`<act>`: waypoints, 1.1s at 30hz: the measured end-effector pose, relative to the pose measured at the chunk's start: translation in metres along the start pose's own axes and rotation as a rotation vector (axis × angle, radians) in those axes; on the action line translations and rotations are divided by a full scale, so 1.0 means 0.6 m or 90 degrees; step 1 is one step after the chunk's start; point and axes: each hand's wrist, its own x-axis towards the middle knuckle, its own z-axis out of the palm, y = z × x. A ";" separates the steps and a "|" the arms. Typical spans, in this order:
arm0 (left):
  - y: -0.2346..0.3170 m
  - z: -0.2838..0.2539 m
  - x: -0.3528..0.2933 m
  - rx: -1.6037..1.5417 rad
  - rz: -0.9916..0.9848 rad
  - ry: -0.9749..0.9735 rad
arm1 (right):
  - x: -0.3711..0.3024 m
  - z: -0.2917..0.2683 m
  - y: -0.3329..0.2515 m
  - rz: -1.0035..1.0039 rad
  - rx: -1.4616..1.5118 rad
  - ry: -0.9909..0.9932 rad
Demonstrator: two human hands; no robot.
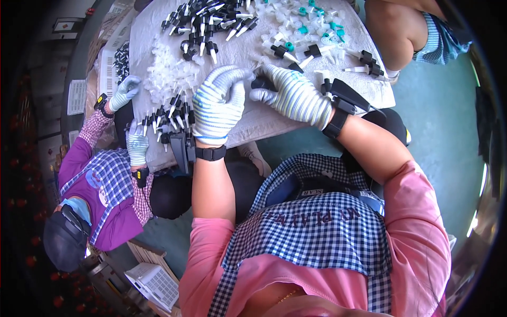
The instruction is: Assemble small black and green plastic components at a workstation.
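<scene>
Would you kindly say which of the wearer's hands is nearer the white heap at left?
Left: the left hand is just right of the white heap; the right hand is farther right.

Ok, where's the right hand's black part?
The black part is upper-middle in the head view, held by the right hand, beside the left hand.

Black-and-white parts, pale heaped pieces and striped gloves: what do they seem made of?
Black-and-white parts: probably rigid plastic, smooth-looking, with crisp moulded shapes. Pale heaped pieces: likely plastic, milky and translucent; exact type unclear. Striped gloves: apparently knitted fabric, matte, judging by the soft folds and fine bands.
</scene>
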 end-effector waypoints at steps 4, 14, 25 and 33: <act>0.001 -0.006 -0.012 -0.066 -0.011 0.000 | 0.001 0.013 -0.004 -0.037 -0.013 -0.004; -0.013 0.023 0.012 0.167 -0.168 -0.226 | -0.024 0.060 0.003 -0.097 -0.114 -0.069; 0.024 0.055 0.033 0.099 -0.320 -0.330 | -0.035 0.060 0.026 -0.197 -0.051 -0.017; 0.037 0.078 0.051 0.219 -0.303 -0.352 | -0.030 0.060 0.014 -0.174 0.042 0.016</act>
